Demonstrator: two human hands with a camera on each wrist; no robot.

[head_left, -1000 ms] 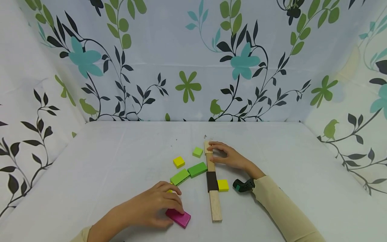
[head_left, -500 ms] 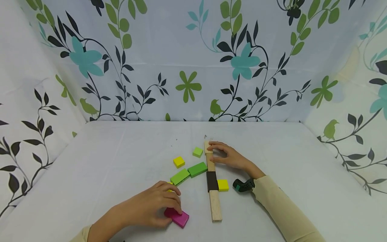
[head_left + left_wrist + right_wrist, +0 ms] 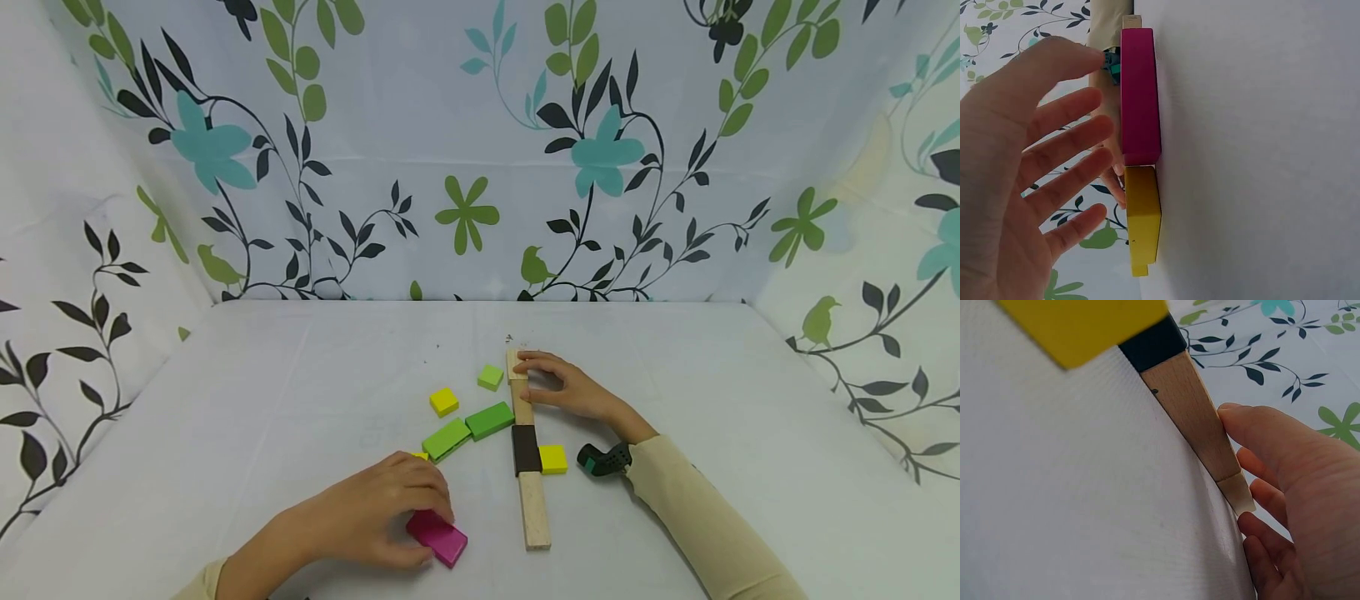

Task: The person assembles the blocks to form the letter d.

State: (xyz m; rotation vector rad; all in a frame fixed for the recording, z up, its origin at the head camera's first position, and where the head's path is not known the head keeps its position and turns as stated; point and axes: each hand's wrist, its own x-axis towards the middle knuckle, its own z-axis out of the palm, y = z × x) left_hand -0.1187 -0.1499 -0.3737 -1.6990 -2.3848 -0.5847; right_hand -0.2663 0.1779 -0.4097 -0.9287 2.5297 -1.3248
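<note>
Left of dark-brown rectangular wooden block (image 3: 527,451): left hand (image 3: 390,510), fingers apart, straddling magenta wooden oblong (image 3: 447,543), perhaps aligning | Beyond: right hand (image 3: 576,392), fingers apart, apparently steadying tan wooden oblong (image 3: 522,410)

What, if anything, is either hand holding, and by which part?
Nothing is visibly held: the left wrist view shows a gap between the left hand and the magenta block; the right hand is at the wooden blocks, touch uncertain.

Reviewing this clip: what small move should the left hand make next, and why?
Probably lift the left hand clear of the pink block: in the left wrist view, its fingertips show a gap from that block, which already lines up nearly end to end with a yellow block.
</note>
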